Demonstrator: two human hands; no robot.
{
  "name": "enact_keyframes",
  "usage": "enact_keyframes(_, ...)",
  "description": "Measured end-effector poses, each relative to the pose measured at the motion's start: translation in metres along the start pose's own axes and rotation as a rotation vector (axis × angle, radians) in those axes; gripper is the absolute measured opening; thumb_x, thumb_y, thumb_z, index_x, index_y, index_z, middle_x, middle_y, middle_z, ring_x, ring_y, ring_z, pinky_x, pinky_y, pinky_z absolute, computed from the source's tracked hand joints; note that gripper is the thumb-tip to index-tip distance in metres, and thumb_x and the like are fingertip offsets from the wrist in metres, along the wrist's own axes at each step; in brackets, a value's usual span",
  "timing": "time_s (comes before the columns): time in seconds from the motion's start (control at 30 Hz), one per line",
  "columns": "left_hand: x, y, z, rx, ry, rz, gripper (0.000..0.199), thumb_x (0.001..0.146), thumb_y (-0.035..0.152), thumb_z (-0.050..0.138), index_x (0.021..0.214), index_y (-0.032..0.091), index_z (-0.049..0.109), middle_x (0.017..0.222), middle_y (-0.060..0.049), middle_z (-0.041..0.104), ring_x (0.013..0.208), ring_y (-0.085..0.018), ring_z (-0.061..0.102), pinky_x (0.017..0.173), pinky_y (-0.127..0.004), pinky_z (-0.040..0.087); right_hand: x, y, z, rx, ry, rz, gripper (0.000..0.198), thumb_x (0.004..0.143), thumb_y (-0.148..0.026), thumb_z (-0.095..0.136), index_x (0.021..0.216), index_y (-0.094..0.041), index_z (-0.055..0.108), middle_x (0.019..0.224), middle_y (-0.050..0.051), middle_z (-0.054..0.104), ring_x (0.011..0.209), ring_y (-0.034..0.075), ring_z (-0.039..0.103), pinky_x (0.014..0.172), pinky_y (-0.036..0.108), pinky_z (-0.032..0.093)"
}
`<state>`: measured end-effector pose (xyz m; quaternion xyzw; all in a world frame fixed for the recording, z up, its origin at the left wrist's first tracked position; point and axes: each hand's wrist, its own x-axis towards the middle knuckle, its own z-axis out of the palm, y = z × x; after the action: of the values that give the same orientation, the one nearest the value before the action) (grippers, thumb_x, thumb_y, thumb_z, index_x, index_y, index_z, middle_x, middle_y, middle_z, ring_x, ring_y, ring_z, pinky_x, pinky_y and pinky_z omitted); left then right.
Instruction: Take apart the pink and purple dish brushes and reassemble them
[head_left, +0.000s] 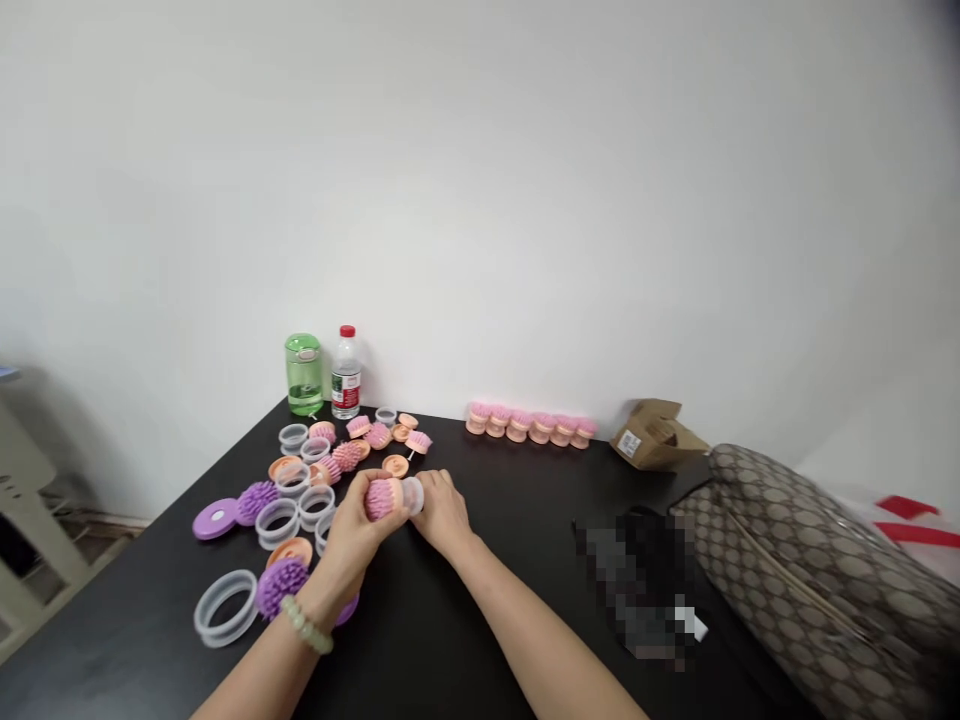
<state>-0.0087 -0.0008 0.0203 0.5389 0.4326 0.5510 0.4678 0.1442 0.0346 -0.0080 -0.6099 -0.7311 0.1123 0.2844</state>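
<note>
My left hand (351,528) is closed around a small round brush (382,499) with pink silicone bristles and a peach base. A translucent plastic ring (412,495) sits against the base of that brush, on the side facing right. My right hand (444,512) grips this ring, its fingertips partly hidden behind it. Left of my hands lie loose translucent rings (276,522), peach discs (395,465) and pink brush heads (346,457). Near my left wrist, which wears a bead bracelet (306,626), lies a purple brush head (282,587).
A row of several pink brushes (529,425) stands along the wall. Behind the loose parts are a green bottle (304,375) and a red-capped water bottle (346,375). On the right of the black table (450,660) are a cardboard box (656,437) and a patterned bag (817,560).
</note>
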Motion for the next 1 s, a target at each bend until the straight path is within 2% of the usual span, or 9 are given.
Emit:
enact_keyframes(0.13, -0.003, 0.002, 0.002, 0.043, -0.056, -0.011, 0.046, 0.067, 0.038, 0.079, 0.104, 0.021, 0.059, 0.096, -0.002, 0.067, 0.091, -0.024, 0.062, 0.080, -0.032, 0.048, -0.026, 0.008, -0.021, 0.059, -0.021, -0.059, 0.033, 0.074, -0.007, 0.069, 0.103, -0.021, 0.061, 0.109, 0.006, 0.065, 0.100, 0.022, 0.062, 0.088, 0.033, 0.049)
enact_keyframes(0.27, -0.007, -0.001, 0.007, 0.122, -0.199, -0.011, 0.043, 0.068, 0.039, 0.080, 0.102, 0.021, 0.060, 0.095, -0.001, 0.066, 0.089, -0.023, 0.060, 0.078, -0.030, 0.047, -0.056, 0.011, -0.043, 0.160, -0.008, -0.096, 0.047, 0.069, -0.001, 0.071, 0.109, -0.024, 0.062, 0.112, 0.003, 0.066, 0.100, 0.019, 0.065, 0.088, 0.029, 0.050)
enact_keyframes(0.43, -0.011, -0.006, 0.014, 0.118, -0.377, -0.057, 0.046, 0.068, 0.044, 0.082, 0.102, 0.021, 0.060, 0.087, 0.001, 0.063, 0.080, -0.020, 0.057, 0.071, -0.028, 0.046, -0.073, 0.014, -0.055, 0.355, 0.036, -0.014, 0.053, 0.061, -0.006, 0.080, 0.109, -0.025, 0.065, 0.106, 0.001, 0.068, 0.096, 0.021, 0.067, 0.085, 0.034, 0.054)
enact_keyframes(0.57, -0.014, -0.004, 0.016, -0.081, -0.388, -0.183, 0.044, 0.070, 0.042, 0.082, 0.101, 0.021, 0.059, 0.088, 0.000, 0.063, 0.081, -0.019, 0.058, 0.074, -0.029, 0.049, -0.071, 0.015, -0.059, 0.481, 0.061, 0.036, 0.061, 0.055, -0.007, 0.085, 0.110, -0.024, 0.066, 0.109, 0.003, 0.068, 0.097, 0.023, 0.067, 0.084, 0.036, 0.055)
enact_keyframes(0.7, -0.018, 0.005, 0.017, -0.237, -0.412, -0.289, 0.041, 0.072, 0.036, 0.084, 0.102, 0.020, 0.059, 0.092, -0.001, 0.063, 0.086, -0.018, 0.061, 0.078, -0.031, 0.052, -0.072, 0.016, -0.059, 0.592, 0.080, -0.017, 0.050, 0.057, -0.011, 0.087, 0.103, -0.023, 0.069, 0.104, 0.002, 0.066, 0.091, 0.020, 0.067, 0.074, 0.031, 0.057)
enact_keyframes(0.8, -0.020, 0.009, 0.018, -0.371, -0.419, -0.354, 0.040, 0.072, 0.031, 0.085, 0.100, 0.019, 0.059, 0.091, -0.002, 0.063, 0.087, -0.019, 0.063, 0.082, -0.034, 0.054, -0.074, 0.019, -0.055, 0.642, 0.132, -0.073, 0.053, 0.059, -0.016, 0.090, 0.107, -0.023, 0.069, 0.107, 0.003, 0.065, 0.087, 0.019, 0.067, 0.072, 0.030, 0.058)
enact_keyframes(1.0, -0.021, 0.002, 0.019, -0.510, -0.374, -0.386, 0.039, 0.070, 0.031, 0.088, 0.094, 0.015, 0.062, 0.092, -0.005, 0.065, 0.087, -0.020, 0.066, 0.083, -0.037, 0.056, -0.079, 0.022, -0.051, 0.508, 0.294, -0.280, 0.052, 0.077, -0.047, 0.080, 0.123, -0.028, 0.067, 0.108, 0.005, 0.067, 0.070, 0.016, 0.065, 0.071, 0.032, 0.059)
